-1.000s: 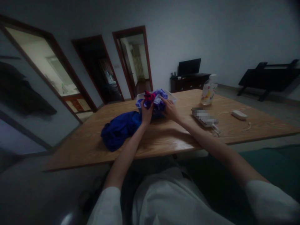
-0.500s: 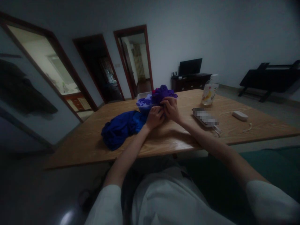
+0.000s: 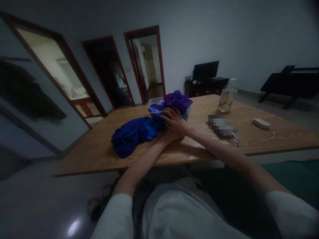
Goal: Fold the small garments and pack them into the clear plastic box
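A dark blue cloth (image 3: 128,134) lies bunched on the near part of the table, its lighter blue end reaching my hands. My right hand (image 3: 176,122) is stretched over that end, fingers extended and slightly apart. Below it, my left hand (image 3: 173,135) is mostly covered, so its fingers are hidden. Just beyond stands a clear plastic bin (image 3: 152,101) heaped with fabric. Inside are a crumpled purple cloth (image 3: 178,99), a lavender cloth (image 3: 156,107) and a bit of red. Whether my right fingertips touch the bin's front I cannot tell.
On the wooden table (image 3: 94,149), to the right, stand a pump bottle (image 3: 227,96) and a blurred-out flat object (image 3: 221,126). Farther right are a white case (image 3: 261,123) and a short white strap (image 3: 270,136). A green seat (image 3: 291,176) adjoins the front edge.
My right hand has flattened out and shifted left across my left hand. The left hand has dropped lower and turned beneath it. The whole view has shifted slightly.
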`<state>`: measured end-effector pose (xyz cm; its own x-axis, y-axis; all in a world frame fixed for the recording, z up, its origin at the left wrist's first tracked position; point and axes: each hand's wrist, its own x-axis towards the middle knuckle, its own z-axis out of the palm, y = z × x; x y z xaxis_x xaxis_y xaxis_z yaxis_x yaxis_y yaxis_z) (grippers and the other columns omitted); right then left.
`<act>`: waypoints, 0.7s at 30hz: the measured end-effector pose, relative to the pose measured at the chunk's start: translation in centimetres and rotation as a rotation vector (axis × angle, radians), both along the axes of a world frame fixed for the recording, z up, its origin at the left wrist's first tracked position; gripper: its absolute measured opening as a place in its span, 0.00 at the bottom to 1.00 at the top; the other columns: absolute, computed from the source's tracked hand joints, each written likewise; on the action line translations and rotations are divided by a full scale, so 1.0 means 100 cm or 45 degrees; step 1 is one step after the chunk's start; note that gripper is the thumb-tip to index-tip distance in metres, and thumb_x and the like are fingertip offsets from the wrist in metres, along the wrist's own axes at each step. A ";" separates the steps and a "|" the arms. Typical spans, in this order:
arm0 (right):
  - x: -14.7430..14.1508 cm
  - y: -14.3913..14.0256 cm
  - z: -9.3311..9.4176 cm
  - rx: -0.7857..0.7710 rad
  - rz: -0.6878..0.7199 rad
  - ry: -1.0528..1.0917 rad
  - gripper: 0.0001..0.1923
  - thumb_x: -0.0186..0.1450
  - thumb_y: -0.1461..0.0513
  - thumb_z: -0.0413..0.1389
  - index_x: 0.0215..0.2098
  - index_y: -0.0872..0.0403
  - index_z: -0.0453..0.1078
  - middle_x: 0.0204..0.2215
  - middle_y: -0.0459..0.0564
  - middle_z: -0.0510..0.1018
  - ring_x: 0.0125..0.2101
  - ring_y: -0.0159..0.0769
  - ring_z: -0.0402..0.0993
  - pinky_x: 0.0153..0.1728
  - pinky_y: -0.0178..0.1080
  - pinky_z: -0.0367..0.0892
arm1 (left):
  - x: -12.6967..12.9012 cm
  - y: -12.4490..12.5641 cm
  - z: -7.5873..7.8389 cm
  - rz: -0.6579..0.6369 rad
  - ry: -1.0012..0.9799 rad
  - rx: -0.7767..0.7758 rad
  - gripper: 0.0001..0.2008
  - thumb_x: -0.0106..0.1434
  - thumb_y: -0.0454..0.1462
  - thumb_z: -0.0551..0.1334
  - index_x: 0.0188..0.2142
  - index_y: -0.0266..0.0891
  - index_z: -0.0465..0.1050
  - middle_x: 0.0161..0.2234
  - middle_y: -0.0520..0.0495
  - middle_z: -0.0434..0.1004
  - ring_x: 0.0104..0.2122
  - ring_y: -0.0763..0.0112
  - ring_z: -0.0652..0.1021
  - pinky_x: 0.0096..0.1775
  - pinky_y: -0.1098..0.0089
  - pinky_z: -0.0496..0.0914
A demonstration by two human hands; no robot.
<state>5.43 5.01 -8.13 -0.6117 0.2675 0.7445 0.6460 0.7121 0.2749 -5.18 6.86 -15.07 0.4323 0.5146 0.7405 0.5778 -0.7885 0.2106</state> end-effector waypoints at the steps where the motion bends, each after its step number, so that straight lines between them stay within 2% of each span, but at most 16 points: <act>1: 0.007 0.004 0.003 0.019 -0.067 0.055 0.31 0.69 0.68 0.56 0.69 0.45 0.66 0.69 0.56 0.68 0.72 0.54 0.55 0.72 0.65 0.48 | 0.000 0.000 0.002 -0.027 0.125 -0.048 0.19 0.66 0.40 0.64 0.55 0.41 0.78 0.59 0.37 0.78 0.63 0.43 0.76 0.64 0.43 0.71; 3: 0.026 0.017 0.008 0.004 -0.184 0.139 0.38 0.67 0.66 0.59 0.74 0.43 0.60 0.74 0.56 0.60 0.74 0.60 0.48 0.71 0.71 0.43 | 0.000 -0.001 0.008 -0.070 0.395 -0.200 0.16 0.69 0.42 0.62 0.51 0.39 0.80 0.52 0.37 0.83 0.54 0.47 0.82 0.59 0.49 0.76; 5: 0.048 0.031 0.011 -0.054 -0.291 0.252 0.44 0.64 0.64 0.62 0.76 0.44 0.56 0.74 0.59 0.56 0.73 0.68 0.48 0.68 0.76 0.45 | -0.001 -0.002 0.015 -0.100 0.547 -0.308 0.14 0.72 0.41 0.58 0.50 0.41 0.80 0.48 0.41 0.85 0.49 0.52 0.84 0.54 0.56 0.78; 6: 0.058 0.037 0.012 -0.114 -0.325 0.272 0.46 0.63 0.63 0.64 0.77 0.46 0.55 0.73 0.62 0.57 0.71 0.70 0.52 0.66 0.74 0.51 | -0.002 -0.003 0.017 -0.114 0.560 -0.321 0.14 0.73 0.40 0.57 0.50 0.42 0.80 0.48 0.42 0.85 0.48 0.55 0.85 0.53 0.59 0.78; 8: 0.074 0.047 0.012 -0.230 -0.348 0.245 0.47 0.63 0.63 0.64 0.77 0.48 0.54 0.68 0.66 0.64 0.63 0.67 0.64 0.60 0.67 0.63 | -0.002 -0.005 0.021 -0.134 0.556 -0.297 0.13 0.74 0.39 0.57 0.51 0.43 0.80 0.48 0.44 0.85 0.47 0.57 0.85 0.52 0.62 0.77; 11: 0.084 0.052 0.011 -0.251 -0.339 0.250 0.42 0.63 0.64 0.62 0.75 0.51 0.59 0.60 0.65 0.71 0.56 0.61 0.70 0.57 0.58 0.66 | -0.001 -0.007 0.022 -0.146 0.567 -0.276 0.13 0.73 0.38 0.59 0.52 0.42 0.79 0.49 0.43 0.85 0.48 0.58 0.84 0.52 0.64 0.76; 16: 0.081 0.047 0.011 -0.210 -0.257 0.368 0.37 0.64 0.61 0.60 0.71 0.56 0.64 0.57 0.64 0.76 0.55 0.59 0.71 0.58 0.56 0.65 | 0.004 -0.010 0.023 -0.087 0.460 -0.172 0.17 0.74 0.36 0.57 0.59 0.41 0.74 0.52 0.42 0.83 0.47 0.58 0.84 0.51 0.62 0.77; 21: 0.079 0.043 0.013 -0.218 -0.134 0.590 0.38 0.64 0.53 0.62 0.70 0.57 0.63 0.59 0.64 0.77 0.54 0.61 0.74 0.56 0.55 0.68 | 0.005 -0.005 0.029 -0.007 0.133 0.129 0.12 0.76 0.38 0.56 0.55 0.38 0.72 0.54 0.37 0.78 0.57 0.56 0.78 0.59 0.58 0.74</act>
